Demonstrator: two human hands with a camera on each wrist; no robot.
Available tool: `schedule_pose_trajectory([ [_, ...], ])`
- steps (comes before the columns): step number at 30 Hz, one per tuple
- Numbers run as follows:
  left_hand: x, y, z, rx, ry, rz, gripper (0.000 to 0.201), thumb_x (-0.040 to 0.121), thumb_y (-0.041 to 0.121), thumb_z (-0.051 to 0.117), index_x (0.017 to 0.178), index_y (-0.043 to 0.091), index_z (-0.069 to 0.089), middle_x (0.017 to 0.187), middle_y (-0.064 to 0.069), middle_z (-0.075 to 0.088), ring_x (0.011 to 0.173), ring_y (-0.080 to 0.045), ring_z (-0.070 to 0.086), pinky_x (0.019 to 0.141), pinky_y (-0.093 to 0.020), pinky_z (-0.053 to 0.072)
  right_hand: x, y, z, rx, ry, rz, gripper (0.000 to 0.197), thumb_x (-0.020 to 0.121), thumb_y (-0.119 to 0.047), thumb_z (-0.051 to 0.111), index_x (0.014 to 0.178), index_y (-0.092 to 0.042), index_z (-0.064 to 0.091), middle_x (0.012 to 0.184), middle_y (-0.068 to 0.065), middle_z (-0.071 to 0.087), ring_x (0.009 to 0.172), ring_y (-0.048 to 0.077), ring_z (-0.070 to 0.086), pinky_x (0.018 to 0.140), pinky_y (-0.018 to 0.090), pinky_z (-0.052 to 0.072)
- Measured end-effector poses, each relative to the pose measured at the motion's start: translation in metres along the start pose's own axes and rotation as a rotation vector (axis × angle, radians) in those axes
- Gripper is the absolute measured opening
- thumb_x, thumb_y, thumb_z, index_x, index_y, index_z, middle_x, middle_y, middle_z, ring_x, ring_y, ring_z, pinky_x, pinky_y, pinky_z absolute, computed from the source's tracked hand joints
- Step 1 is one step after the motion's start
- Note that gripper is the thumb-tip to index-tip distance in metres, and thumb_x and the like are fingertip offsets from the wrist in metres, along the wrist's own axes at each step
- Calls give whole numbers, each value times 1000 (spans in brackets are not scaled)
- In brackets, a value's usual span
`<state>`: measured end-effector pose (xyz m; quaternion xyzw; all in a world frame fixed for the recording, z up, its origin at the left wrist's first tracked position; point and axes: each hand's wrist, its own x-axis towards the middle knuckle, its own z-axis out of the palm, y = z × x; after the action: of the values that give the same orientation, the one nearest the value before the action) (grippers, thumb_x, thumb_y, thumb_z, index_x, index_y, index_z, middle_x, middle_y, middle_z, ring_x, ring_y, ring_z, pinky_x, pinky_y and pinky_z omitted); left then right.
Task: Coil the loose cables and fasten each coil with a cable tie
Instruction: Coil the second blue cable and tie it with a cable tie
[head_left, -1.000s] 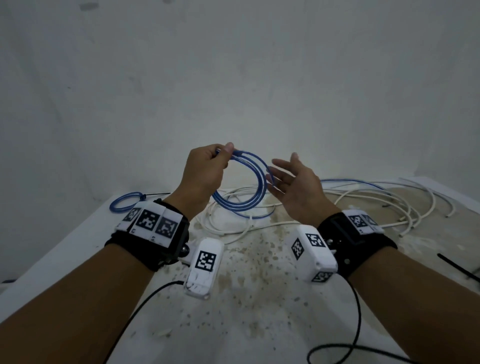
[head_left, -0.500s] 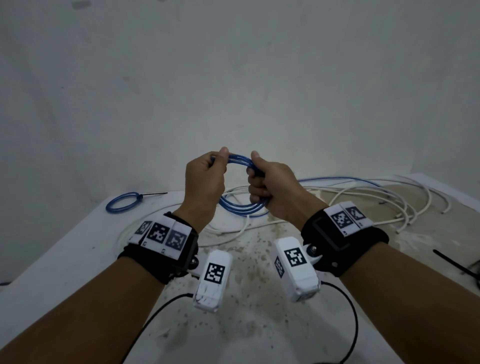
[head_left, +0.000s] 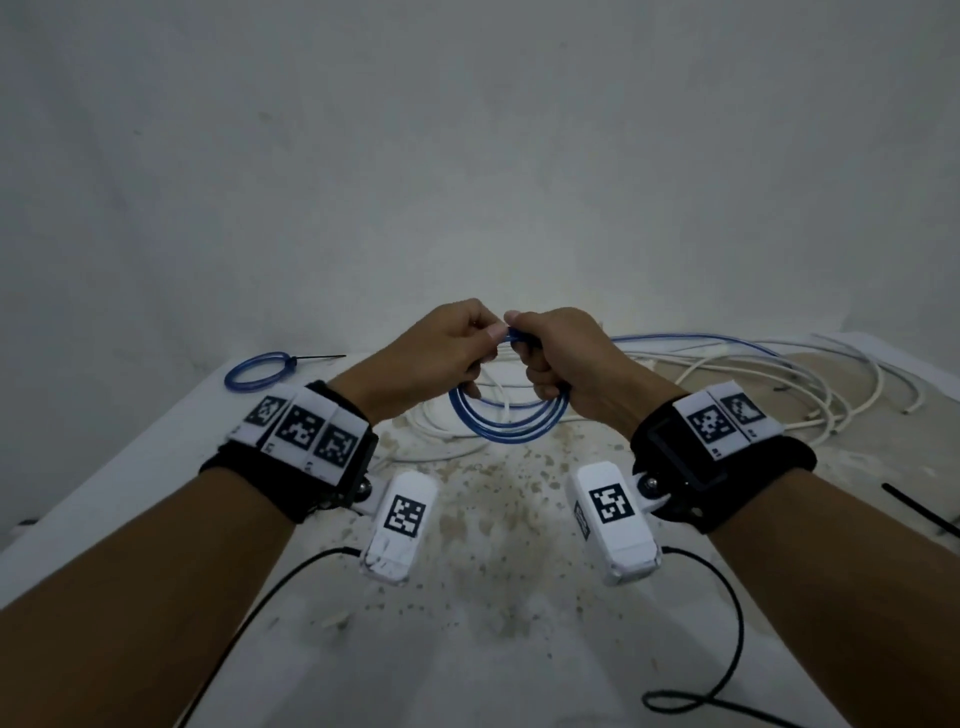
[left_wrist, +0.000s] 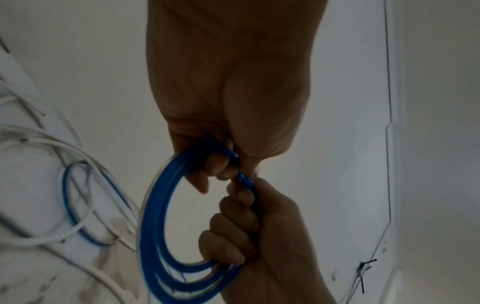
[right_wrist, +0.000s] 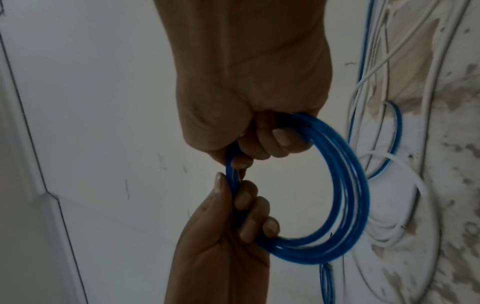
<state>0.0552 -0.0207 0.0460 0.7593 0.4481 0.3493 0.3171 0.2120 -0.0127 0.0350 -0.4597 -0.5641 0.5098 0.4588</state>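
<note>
Plain pale wall behind; below it a white, brown-stained tabletop (head_left: 498, 530) carrying all items listed.

Item 1: blue plastic-sheathed cable wound into a round coil of several loops (head_left: 506, 423), held in the air above the table's middle, near the person's chest line. Left hand (head_left: 441, 345) grips the coil's upper part, thumb and curled fingers closed around the strands. Right hand (head_left: 558, 353) grips the same bundle just beside it, fingers curled round the strands, the two fists touching at the thumbs. Lower arc of the coil hangs free below both hands. In the wrist views the loops lie close together, side by side.

Item 2: small finished blue cable coil (head_left: 258, 370), lying flat at the far left of the table, bound by a black cable tie (head_left: 317, 358) whose thin tail points right.

Item 3: loose white cables in a tangled heap (head_left: 779, 384), far right of the table, with one loose blue cable strand (head_left: 701, 340) running through them; some white loops reach under the held coil.

Item 4: black strip (head_left: 919, 512) at the right table edge; kind cannot be told.

Containers: nothing here is seen to hold anything.
</note>
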Motion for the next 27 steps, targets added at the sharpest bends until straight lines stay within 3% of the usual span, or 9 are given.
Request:
schedule_pose_trajectory([
  [3,1,-5,9,-52,91,5,26,103,26,43,103,4,56,73,0,51,54,-10,40,50,-26,39,0,3,1,88,44,23,41,100,-29,50,64,-11,47,43,-4,28,38,12,22,41,25,22],
  [6,4,-9,14,-57,160,30,26,103,25,44,99,3,57,71,1,53,53,-10,39,50,-25,33,1,6,1,131,43,17,42,101,-32,49,65,-10,50,44,-4,27,37,12,24,42,26,24],
  [11,9,-14,16,23,266,60,22,100,25,49,85,13,59,69,3,56,53,-6,44,55,-25,34,-4,9,-9,90,-59,13,43,102,-39,46,76,-8,59,48,-6,26,42,11,24,50,27,34],
  [17,8,-12,29,-15,235,52,19,101,31,48,97,14,56,65,5,53,51,-7,41,52,-24,34,-4,11,-14,87,41,13,40,103,-33,47,73,-8,57,46,-6,28,40,10,25,44,24,28],
  [20,10,-9,33,53,228,96,18,100,29,49,94,13,54,69,4,55,54,-5,45,54,-22,37,-5,14,-19,111,62,6,40,102,-31,49,72,-7,58,45,-6,29,40,10,25,44,25,27],
  [22,12,-6,35,92,224,118,19,100,28,49,94,10,53,70,-3,55,56,-12,46,52,-27,43,-5,16,-22,129,66,9,39,102,-31,49,72,-7,58,45,-5,29,40,11,25,44,25,28],
  [24,14,-4,40,103,227,120,19,101,26,48,95,7,51,71,-7,54,59,-16,48,50,-24,49,-6,17,-27,150,67,22,39,103,-32,48,73,-7,58,46,-5,29,40,10,25,44,24,28],
  [27,20,0,52,75,243,95,18,100,24,48,90,9,51,67,-4,52,54,-15,46,49,-23,48,-9,21,-36,172,62,50,40,103,-35,47,74,-9,58,44,-7,30,39,10,25,46,25,30],
])
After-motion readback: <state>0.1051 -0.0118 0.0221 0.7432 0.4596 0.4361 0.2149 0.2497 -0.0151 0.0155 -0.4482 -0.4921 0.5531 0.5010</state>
